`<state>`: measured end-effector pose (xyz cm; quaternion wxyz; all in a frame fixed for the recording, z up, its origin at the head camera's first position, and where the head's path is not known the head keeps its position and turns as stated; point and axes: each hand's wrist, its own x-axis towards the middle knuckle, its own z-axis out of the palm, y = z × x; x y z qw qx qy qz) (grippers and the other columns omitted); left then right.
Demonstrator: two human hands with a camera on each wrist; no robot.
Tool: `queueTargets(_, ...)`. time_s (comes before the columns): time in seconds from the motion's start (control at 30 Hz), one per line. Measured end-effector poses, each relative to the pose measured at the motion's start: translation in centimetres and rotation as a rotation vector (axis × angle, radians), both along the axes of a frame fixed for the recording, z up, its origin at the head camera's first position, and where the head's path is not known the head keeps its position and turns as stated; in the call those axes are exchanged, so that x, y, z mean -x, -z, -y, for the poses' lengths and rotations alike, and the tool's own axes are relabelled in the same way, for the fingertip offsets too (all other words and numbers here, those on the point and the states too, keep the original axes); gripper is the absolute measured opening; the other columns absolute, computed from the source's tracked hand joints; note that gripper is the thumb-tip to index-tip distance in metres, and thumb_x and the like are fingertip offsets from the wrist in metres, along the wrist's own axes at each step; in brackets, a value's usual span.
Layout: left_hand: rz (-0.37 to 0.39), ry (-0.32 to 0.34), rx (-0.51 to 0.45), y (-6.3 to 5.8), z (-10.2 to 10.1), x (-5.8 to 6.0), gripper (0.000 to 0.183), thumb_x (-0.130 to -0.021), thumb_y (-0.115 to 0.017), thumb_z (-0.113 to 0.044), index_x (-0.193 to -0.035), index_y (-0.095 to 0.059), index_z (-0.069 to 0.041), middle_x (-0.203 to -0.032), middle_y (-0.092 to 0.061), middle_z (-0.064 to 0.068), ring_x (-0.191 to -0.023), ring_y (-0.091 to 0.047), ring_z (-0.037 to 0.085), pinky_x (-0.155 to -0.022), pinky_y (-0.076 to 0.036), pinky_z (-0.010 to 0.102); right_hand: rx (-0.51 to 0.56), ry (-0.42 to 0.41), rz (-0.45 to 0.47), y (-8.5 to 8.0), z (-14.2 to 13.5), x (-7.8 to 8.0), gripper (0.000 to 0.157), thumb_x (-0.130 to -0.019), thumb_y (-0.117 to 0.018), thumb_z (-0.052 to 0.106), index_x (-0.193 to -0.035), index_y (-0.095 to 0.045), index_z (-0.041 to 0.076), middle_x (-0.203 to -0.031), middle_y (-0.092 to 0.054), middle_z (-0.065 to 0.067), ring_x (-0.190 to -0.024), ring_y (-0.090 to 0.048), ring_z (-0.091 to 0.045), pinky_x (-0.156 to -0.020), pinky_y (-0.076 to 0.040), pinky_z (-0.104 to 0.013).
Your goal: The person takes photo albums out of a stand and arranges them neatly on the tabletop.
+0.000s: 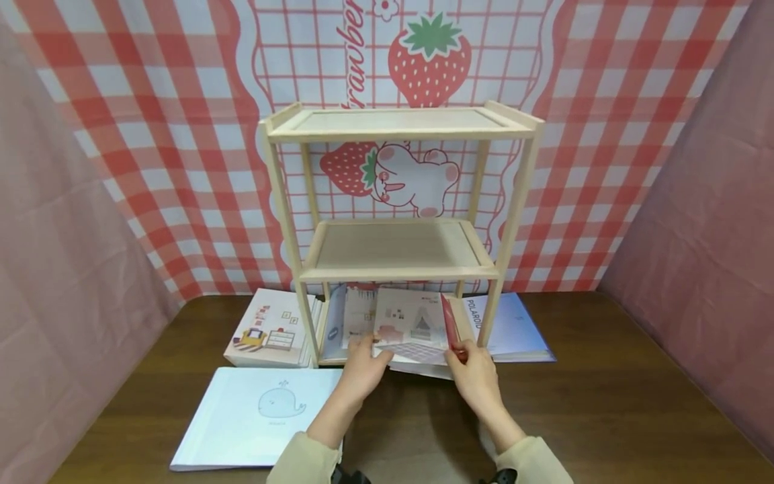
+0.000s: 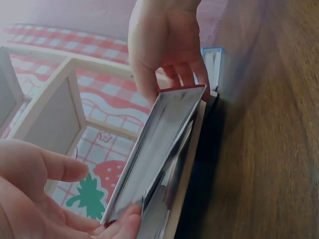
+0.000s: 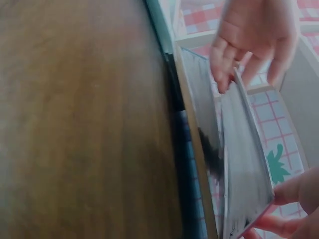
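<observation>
A thick book (image 1: 411,323) with a tent-and-sofa drawing on its cover and a red spine leans over the bottom shelf in the head view. My left hand (image 1: 363,370) has its fingers curled round the lower left corner, its thumb lifted away in the left wrist view. At the red spine side, my right hand (image 1: 478,376) grips the lower right corner, thumb in front and fingers behind. Page edges (image 2: 154,134) face out toward the left wrist camera. Behind and under this book lie other books (image 1: 358,312), partly covered by it.
The wooden shelf rack (image 1: 399,274) rises above my hands. To its left sits a stack of books (image 1: 272,326); in front lies a white whale-print book (image 1: 242,417). A blue book marked POLAROID (image 1: 514,326) lies behind the right post. Brown table (image 1: 605,403) surrounds them.
</observation>
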<state>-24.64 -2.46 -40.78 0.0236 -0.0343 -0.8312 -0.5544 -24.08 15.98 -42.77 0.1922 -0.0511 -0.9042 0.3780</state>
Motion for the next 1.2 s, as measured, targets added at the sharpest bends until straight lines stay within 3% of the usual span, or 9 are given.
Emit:
queueTargets(0.13, 0.032, 0.043, -0.083, 0.1, 0.4, 0.0, 0.056, -0.078, -0.05, -0.009, -0.128, -0.039, 0.012, -0.118, -0.041, 0.036, -0.08, -0.06, 0.028, -0.072, -0.049, 0.034, 0.025, -0.048, 0.036, -0.4, -0.5, 0.0, 0.023, -0.08, -0.063, 0.019, -0.095, -0.066, 0.003, -0.074, -0.065, -0.008, -0.069, -0.057, -0.021, -0.059, -0.043, -0.032)
queueTargets(0.27, 0.059, 0.061, -0.133, 0.2, 0.7, 0.0, 0.055, -0.078, -0.05, -0.007, -0.127, -0.037, 0.014, -0.112, -0.049, 0.033, -0.066, -0.059, 0.019, -0.059, -0.047, 0.023, 0.074, -0.073, 0.121, -0.7, -0.8, 0.1, 0.024, -0.079, -0.066, 0.023, -0.096, -0.066, 0.005, -0.071, -0.062, -0.004, -0.063, -0.052, -0.014, -0.057, -0.039, -0.028)
queueTargets(0.37, 0.067, 0.065, -0.129, 0.1, 0.9, 0.0, 0.052, -0.079, -0.05, -0.008, -0.125, -0.04, 0.014, -0.117, -0.05, 0.03, -0.074, -0.059, 0.023, -0.068, -0.048, 0.03, 0.121, -0.082, 0.185, -0.8, -1.1, 0.1, 0.027, -0.079, -0.067, 0.026, -0.097, -0.065, 0.005, -0.072, -0.062, -0.004, -0.064, -0.051, -0.013, -0.057, -0.038, -0.027)
queueTargets(0.43, 0.076, 0.061, -0.134, 0.2, 1.0, 0.0, 0.051, -0.08, -0.05, -0.009, -0.124, -0.04, 0.014, -0.123, -0.046, 0.031, -0.091, -0.058, 0.031, -0.082, -0.046, 0.039, 0.138, -0.082, 0.217, -0.9, -1.2, 0.1, 0.03, -0.079, -0.067, 0.027, -0.099, -0.064, 0.005, -0.078, -0.064, -0.007, -0.069, -0.054, -0.016, -0.06, -0.04, -0.028)
queueTargets(0.57, 0.093, 0.052, -0.167, 0.3, 0.9, 0.1, 0.054, -0.08, -0.05, -0.01, -0.126, -0.037, 0.014, -0.132, -0.037, 0.032, -0.119, -0.039, 0.042, -0.098, -0.032, 0.053, 0.16, -0.091, 0.252, -1.0, -1.5, 0.1, 0.038, -0.078, -0.068, 0.029, -0.101, -0.061, -0.001, -0.091, -0.065, -0.014, -0.084, -0.058, -0.024, -0.069, -0.045, -0.032)
queueTargets(0.77, 0.138, 0.046, -0.247, 0.4, 0.8, 0.2, 0.053, -0.082, -0.049, -0.01, -0.126, -0.032, 0.015, -0.124, -0.042, 0.031, -0.091, -0.053, 0.027, -0.083, -0.046, 0.042, 0.282, -0.148, 0.293, -0.9, -1.8, 0.5, 0.049, -0.077, -0.069, 0.023, -0.106, -0.051, -0.013, -0.1, -0.06, -0.027, -0.08, -0.059, -0.021, -0.066, -0.049, -0.026)
queueTargets(0.9, 0.165, 0.043, -0.279, 0.3, 0.8, 0.3, 0.051, -0.082, -0.049, -0.011, -0.123, -0.032, 0.015, -0.112, -0.049, 0.028, -0.074, -0.054, 0.019, -0.076, -0.05, 0.038, 0.338, -0.171, 0.333, -0.7, -2.1, 0.8, 0.056, -0.078, -0.07, 0.021, -0.112, -0.044, -0.016, -0.108, -0.056, -0.033, -0.078, -0.06, -0.019, -0.067, -0.052, -0.028)
queueTargets(1.0, 0.177, 0.044, -0.287, 0.4, 0.8, 0.3, 0.05, -0.082, -0.049, -0.011, -0.122, -0.032, 0.014, -0.111, -0.048, 0.026, -0.072, -0.054, 0.018, -0.076, -0.05, 0.037, 0.36, -0.193, 0.343, -0.4, -2.5, 0.9, 0.062, -0.076, -0.072, 0.026, -0.112, -0.043, -0.016, -0.106, -0.056, -0.032, -0.077, -0.061, -0.02, -0.069, -0.053, -0.031)
queueTargets(1.2, 0.179, 0.042, -0.299, 0.6, 0.9, 0.4, 0.047, -0.081, -0.049, -0.01, -0.117, -0.033, 0.015, -0.112, -0.044, 0.026, -0.082, -0.051, 0.022, -0.075, -0.05, 0.038, 0.436, -0.291, 0.394, 0.3, -3.1, 1.1, 0.062, -0.073, -0.073, 0.026, -0.104, -0.047, -0.02, -0.082, -0.06, -0.015, -0.069, -0.059, -0.013, -0.066, -0.053, -0.029)
